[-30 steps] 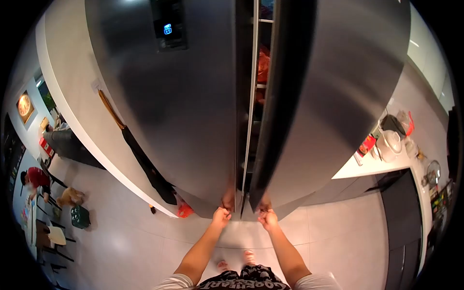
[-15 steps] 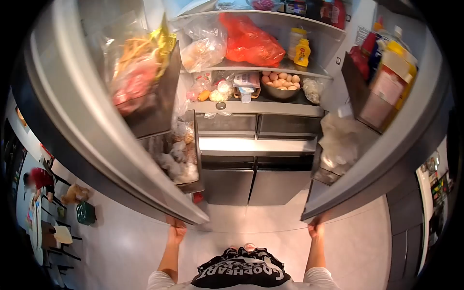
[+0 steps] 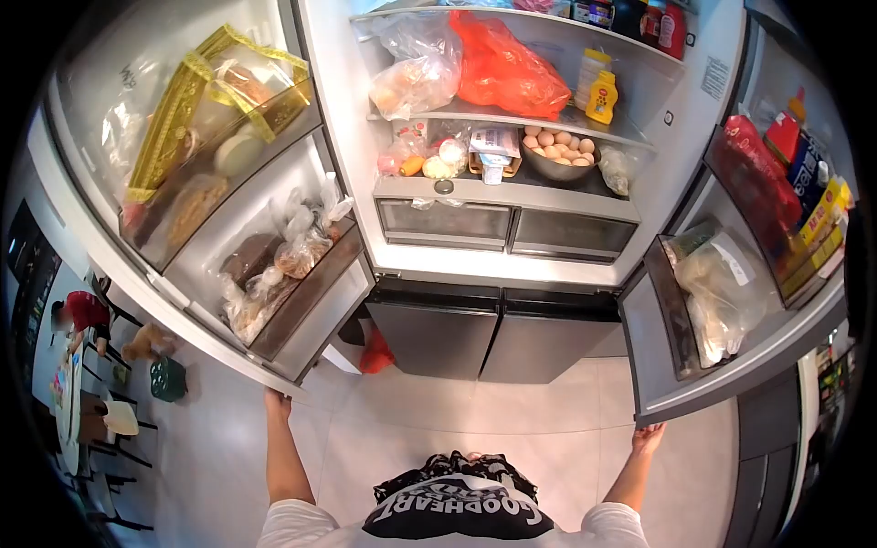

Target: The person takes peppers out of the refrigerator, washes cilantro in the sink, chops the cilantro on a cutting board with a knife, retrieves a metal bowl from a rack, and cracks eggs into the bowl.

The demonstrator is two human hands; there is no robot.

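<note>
Standing wide, two: left door, left hand at its lower edge; right door, right hand likewise; fingers partly hidden, cannot tell grip; one egg bowl shelved between, open floor below

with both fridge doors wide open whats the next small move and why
I'd probably ease the right hand off the right door. That door and the left door stand wide apart, with the bowl of eggs in plain view between them, but the left hand is at a door edge too, so neither seems free to reach in.
</note>
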